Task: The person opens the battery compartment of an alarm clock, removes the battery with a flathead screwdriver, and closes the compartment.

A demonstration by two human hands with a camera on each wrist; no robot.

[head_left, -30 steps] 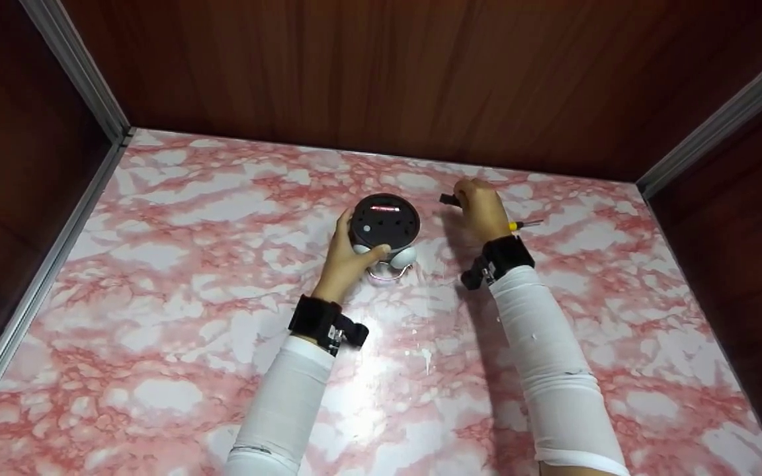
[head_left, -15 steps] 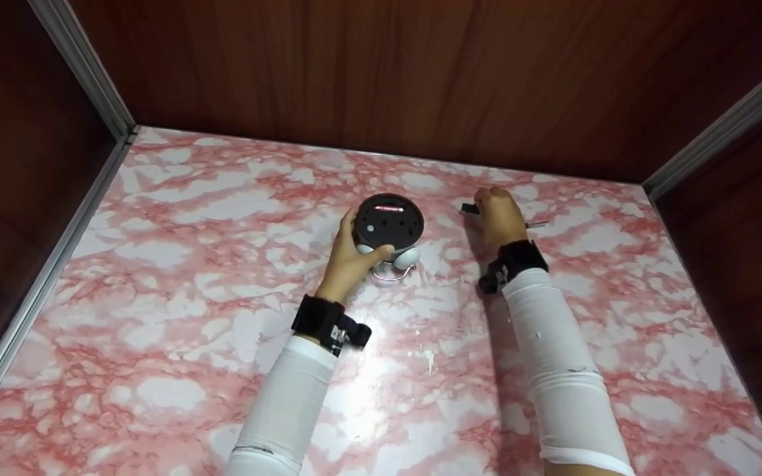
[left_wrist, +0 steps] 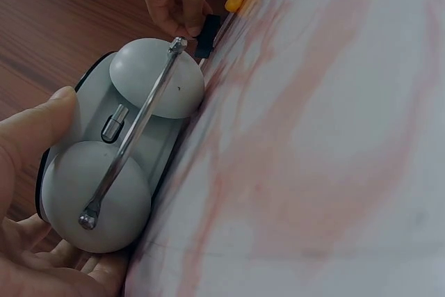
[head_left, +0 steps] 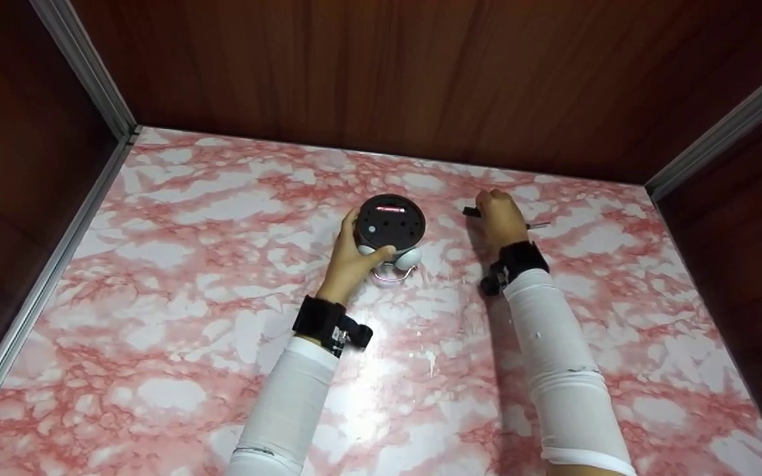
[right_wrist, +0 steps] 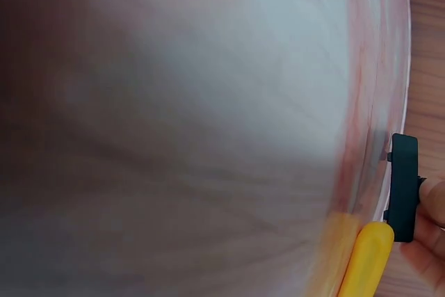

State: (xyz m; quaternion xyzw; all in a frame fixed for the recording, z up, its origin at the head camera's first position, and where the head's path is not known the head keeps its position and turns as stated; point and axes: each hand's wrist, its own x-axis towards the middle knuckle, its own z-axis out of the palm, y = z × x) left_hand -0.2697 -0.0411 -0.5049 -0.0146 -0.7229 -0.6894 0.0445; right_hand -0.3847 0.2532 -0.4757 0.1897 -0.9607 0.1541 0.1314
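Note:
A twin-bell alarm clock [head_left: 391, 231] stands with its black back turned up in the head view. A pink battery [head_left: 389, 209] shows in its open slot. My left hand [head_left: 348, 258] grips the clock's side near the bells. In the left wrist view, two pale bells [left_wrist: 97, 196] and a metal handle [left_wrist: 132, 133] face the camera. To the right, my right hand [head_left: 501, 218] pinches a small black battery cover [right_wrist: 404, 189] by one side, low at the tabletop. A yellow-handled screwdriver [right_wrist: 368, 262] lies right beside that hand, its handle hidden from the head view.
The pink-and-white marbled table [head_left: 176, 396] ends at a dark wood panel [head_left: 381, 73] at the back. Metal-framed side panels stand left and right, with a grey frame strip [head_left: 83, 66] at the left corner.
My right hand has moved right and slightly toward me with the battery cover, now covering the screwdriver's yellow handle. The clock and left hand stay almost in place.

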